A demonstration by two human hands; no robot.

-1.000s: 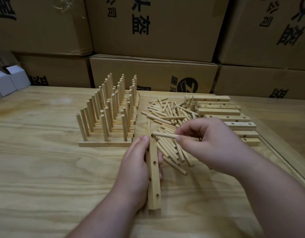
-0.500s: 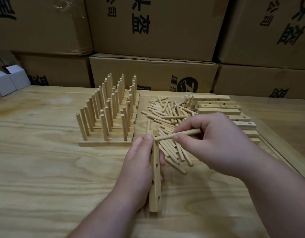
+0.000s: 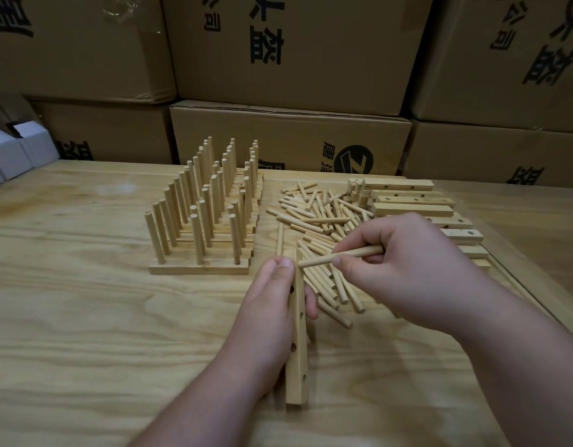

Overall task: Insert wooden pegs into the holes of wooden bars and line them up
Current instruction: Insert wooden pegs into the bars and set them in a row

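showing black printed characters, including 头盔, and a round z logo, the cardboard boxes (image 3: 288,46) stand behind the bench (image 3: 85,317). the left hand (image 3: 272,304) grips the wooden bar (image 3: 297,333) on edge on the bench, and the right hand (image 3: 407,269), fingers curled, pinches a peg (image 3: 340,257). since a second ago the peg's tip has come beside the bar's far end.

Pale, smooth, matt wood throughout: loose pegs (image 3: 317,221), drilled bar (image 3: 298,343), finished racks (image 3: 201,217). Plywood table (image 3: 85,317) with bold grain (faint sheen). Matt brown cardboard boxes (image 3: 291,140) along the far edge.
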